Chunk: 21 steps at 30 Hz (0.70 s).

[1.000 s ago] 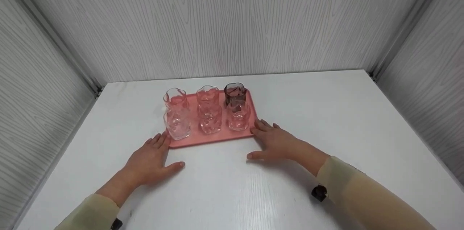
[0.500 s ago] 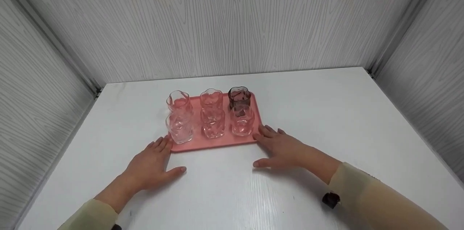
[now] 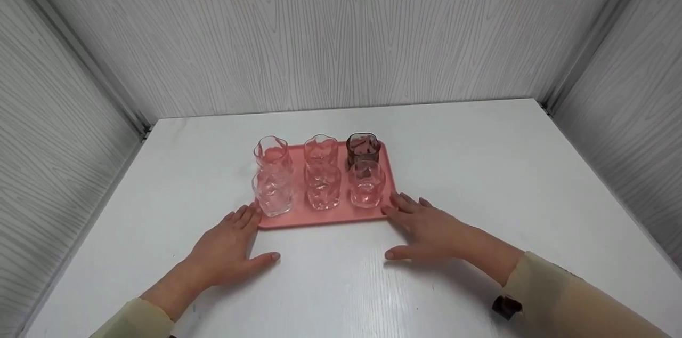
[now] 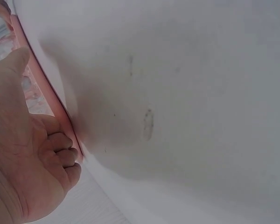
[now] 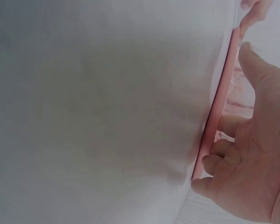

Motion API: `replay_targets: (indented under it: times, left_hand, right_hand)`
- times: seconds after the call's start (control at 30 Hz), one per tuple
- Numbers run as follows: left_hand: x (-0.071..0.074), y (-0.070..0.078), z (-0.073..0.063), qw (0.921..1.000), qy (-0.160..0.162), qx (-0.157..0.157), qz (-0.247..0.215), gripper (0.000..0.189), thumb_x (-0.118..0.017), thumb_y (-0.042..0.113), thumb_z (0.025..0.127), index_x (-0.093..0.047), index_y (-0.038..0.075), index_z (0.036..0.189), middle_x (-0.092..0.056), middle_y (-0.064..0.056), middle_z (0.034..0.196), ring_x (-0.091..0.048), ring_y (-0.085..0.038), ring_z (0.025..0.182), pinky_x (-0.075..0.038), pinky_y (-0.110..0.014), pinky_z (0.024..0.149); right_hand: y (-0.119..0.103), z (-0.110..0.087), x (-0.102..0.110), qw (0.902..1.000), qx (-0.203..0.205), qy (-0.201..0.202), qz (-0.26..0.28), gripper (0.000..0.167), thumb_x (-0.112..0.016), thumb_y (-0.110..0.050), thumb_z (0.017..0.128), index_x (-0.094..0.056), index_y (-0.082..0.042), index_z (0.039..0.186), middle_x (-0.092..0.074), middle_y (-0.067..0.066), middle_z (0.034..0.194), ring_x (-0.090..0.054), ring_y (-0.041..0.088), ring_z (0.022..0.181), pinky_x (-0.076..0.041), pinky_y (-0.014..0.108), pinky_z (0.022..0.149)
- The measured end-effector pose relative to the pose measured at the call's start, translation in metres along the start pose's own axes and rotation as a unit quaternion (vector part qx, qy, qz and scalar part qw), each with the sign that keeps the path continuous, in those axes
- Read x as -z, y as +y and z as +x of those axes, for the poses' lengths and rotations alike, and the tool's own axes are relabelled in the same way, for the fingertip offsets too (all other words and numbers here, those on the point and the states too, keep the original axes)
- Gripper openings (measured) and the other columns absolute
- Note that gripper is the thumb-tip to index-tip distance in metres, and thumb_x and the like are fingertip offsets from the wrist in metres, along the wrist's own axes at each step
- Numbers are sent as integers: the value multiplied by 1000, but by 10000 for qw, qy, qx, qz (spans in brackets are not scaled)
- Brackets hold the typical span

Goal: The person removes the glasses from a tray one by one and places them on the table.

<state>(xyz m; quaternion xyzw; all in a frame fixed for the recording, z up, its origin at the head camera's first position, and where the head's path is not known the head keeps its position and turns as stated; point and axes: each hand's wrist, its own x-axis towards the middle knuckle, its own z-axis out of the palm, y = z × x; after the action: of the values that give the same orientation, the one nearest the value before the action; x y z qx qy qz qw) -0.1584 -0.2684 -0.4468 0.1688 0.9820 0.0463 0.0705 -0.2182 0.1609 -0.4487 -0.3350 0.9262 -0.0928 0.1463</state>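
Observation:
A pink rectangular tray (image 3: 325, 219) lies on the white table, bearing several wavy-rimmed glasses in two rows. At the back right is a dark smoky glass (image 3: 363, 149); a clear glass (image 3: 367, 188) stands in front of it. The front-left glass (image 3: 273, 196) looks frosted. My left hand (image 3: 226, 250) touches the tray's near left corner with its fingers, thumb spread away over the table. At the near right corner, my right hand (image 3: 431, 234) touches the tray in the same way. Both wrist views show the fingers against the pink rim (image 4: 49, 95), thumbs apart from them.
White table surface (image 3: 479, 167) surrounds the tray. Pale wood-grain panels (image 3: 341, 34) rise behind the table and along both sides. Small dark marks (image 4: 148, 123) show in the left wrist view.
The tray with its glasses has slid toward me and a little to the right. Both hands have moved along with it, fingers staying at its near corners.

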Motion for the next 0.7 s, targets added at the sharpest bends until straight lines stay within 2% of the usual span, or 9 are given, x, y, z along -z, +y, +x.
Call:
replay_targets:
  times: [0.17, 0.37, 0.7]
  left_hand:
    - [-2, 5, -1, 9999, 22, -106, 32, 110, -45, 81, 97, -35, -9, 160, -30, -25, 169, -29, -42, 157, -28, -55, 125]
    - [-4, 13, -4, 9999, -28, -116, -2, 111, -45, 83, 95, -35, -6, 161, -29, -22, 170, -28, -40, 158, -28, -55, 126]
    - [-3, 23, -13, 9996, -282, -86, 4, 115, -41, 87, 93, -35, -4, 162, -28, -20, 171, -26, -39, 159, -27, -55, 126]
  right_hand:
    - [3, -11, -1, 9997, 161, 112, 138, 111, -55, -87, 88, -34, -12, 167, -17, 14, 176, -14, 33, 162, -19, 60, 127]
    - [4, -23, -2, 9997, 174, 144, 105, 109, -57, -85, 89, -33, -13, 168, -16, 14, 176, -14, 33, 162, -20, 60, 127]
    - [2, -39, -5, 9995, 200, 162, 175, 107, -59, -82, 90, -34, -13, 167, -16, 14, 176, -15, 35, 162, -20, 61, 127]
